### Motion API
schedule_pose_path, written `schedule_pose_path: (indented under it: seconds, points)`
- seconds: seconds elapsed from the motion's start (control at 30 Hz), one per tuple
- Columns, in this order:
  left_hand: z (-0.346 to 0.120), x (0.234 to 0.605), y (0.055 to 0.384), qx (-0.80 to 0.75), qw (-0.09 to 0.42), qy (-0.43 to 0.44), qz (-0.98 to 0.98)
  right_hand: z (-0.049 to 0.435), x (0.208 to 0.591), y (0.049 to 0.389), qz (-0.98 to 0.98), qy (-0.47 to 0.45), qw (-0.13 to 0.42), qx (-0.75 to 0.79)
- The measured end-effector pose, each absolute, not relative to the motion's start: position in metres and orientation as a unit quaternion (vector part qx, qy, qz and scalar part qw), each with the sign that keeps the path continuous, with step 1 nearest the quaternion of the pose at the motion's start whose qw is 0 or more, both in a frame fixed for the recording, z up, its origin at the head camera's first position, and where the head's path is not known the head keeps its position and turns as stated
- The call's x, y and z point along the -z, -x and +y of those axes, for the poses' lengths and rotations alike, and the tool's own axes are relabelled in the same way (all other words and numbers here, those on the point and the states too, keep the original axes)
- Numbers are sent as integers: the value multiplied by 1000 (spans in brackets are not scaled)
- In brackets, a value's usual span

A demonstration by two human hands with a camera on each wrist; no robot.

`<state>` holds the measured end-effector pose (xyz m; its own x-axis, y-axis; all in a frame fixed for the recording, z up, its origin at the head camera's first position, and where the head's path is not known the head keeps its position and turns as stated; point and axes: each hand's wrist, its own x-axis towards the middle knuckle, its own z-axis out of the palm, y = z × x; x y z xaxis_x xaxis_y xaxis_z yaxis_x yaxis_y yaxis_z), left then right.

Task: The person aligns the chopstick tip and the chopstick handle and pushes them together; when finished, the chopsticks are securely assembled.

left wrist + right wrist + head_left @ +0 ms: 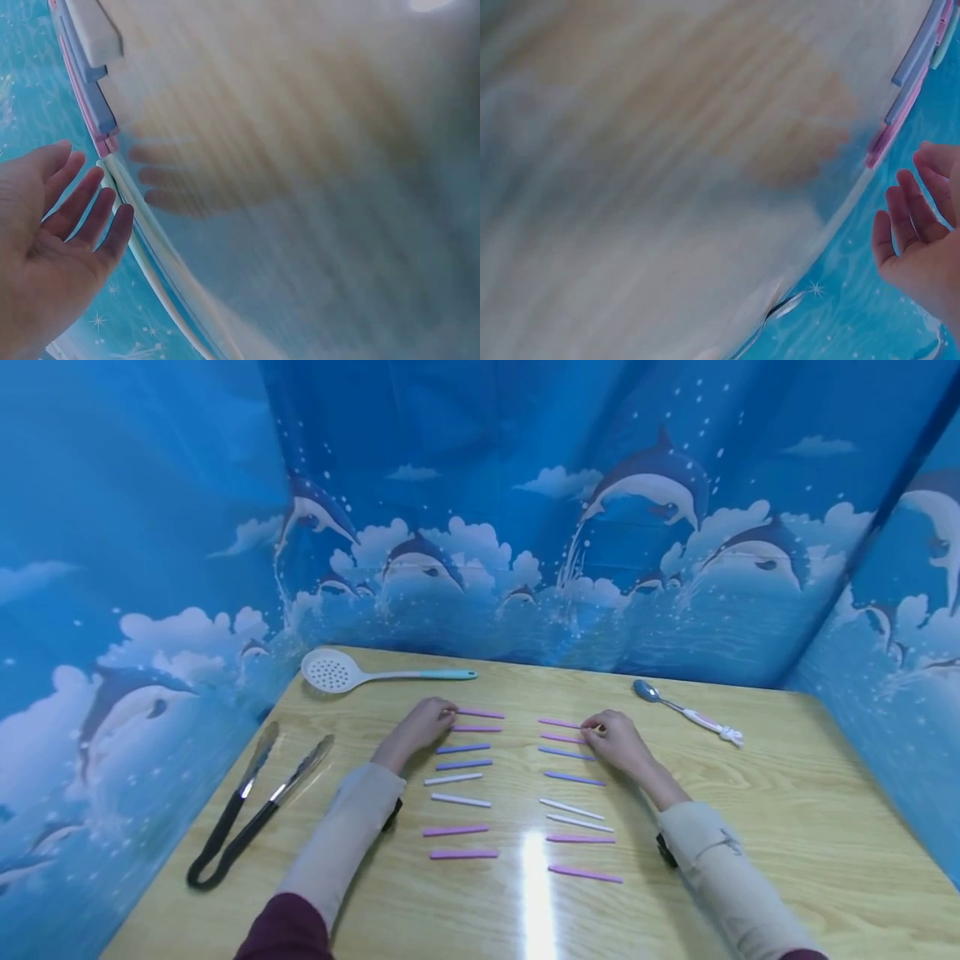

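Observation:
Slim coloured sticks lie in two columns on the table, in pink, blue-violet and white. At the far end of the left column is a pink stick (482, 714), with my left hand (423, 724) right at its outer end. The left wrist view shows that hand's fingers loosely bent, with no stick between thumb and fingers. My right hand (618, 743) is at the outer end of the farthest pink stick (558, 722) in the right column. Its fingers are also loosely bent in the right wrist view, thumb near the index finger, nothing visible between them.
A slotted skimmer (333, 672) lies at the back left. Black-handled tongs (232, 827) lie spread on the left, beyond my left forearm. At the back right is a spoon (686, 712) with a decorated handle. A dolphin-print curtain (487, 485) surrounds the wooden table (810, 827).

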<state>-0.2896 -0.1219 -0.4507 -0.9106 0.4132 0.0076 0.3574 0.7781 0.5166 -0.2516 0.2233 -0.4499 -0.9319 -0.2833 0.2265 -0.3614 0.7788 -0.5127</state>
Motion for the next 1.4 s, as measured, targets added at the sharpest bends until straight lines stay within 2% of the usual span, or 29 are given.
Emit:
schedule_pose_path:
  seconds: [0.37,0.67,1.4]
  points:
    - [-97,449,305,-277,84,-191,938,209,456,271,-949,-165,52,-264]
    - [-80,455,307,-238,96,-183,949,199,456,275,-958,-169,35,-229]
    - [-82,454,307,-251,106,-157,949,197,455,272,-948,-171,27,-267]
